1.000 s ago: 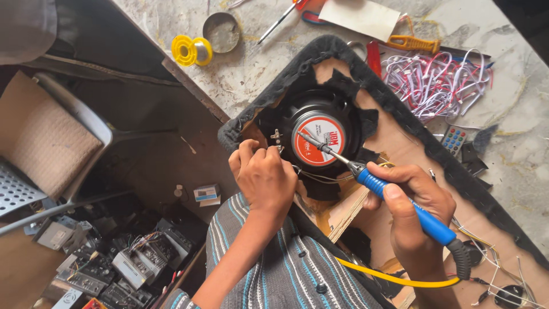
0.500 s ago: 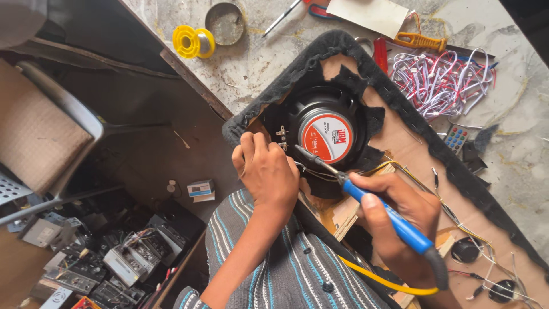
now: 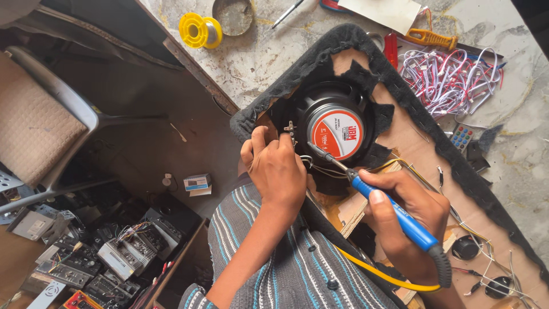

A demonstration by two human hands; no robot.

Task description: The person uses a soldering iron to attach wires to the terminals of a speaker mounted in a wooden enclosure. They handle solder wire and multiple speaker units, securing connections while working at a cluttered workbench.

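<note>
R hand [image 3: 409, 214] clamped on soldering iron [image 3: 394, 214]; L hand [image 3: 277, 171] pinching at speaker [image 3: 337, 129] terminal, just left of magnet.

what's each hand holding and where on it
Right hand grips the blue soldering iron by its handle, tip at the speaker. Left hand fingers pinch at the speaker's terminal; what they hold cannot be told.

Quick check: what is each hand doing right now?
Left hand: fingers pinched at the speaker terminal; what they hold cannot be told.
Right hand: closed on the blue soldering iron.
</note>
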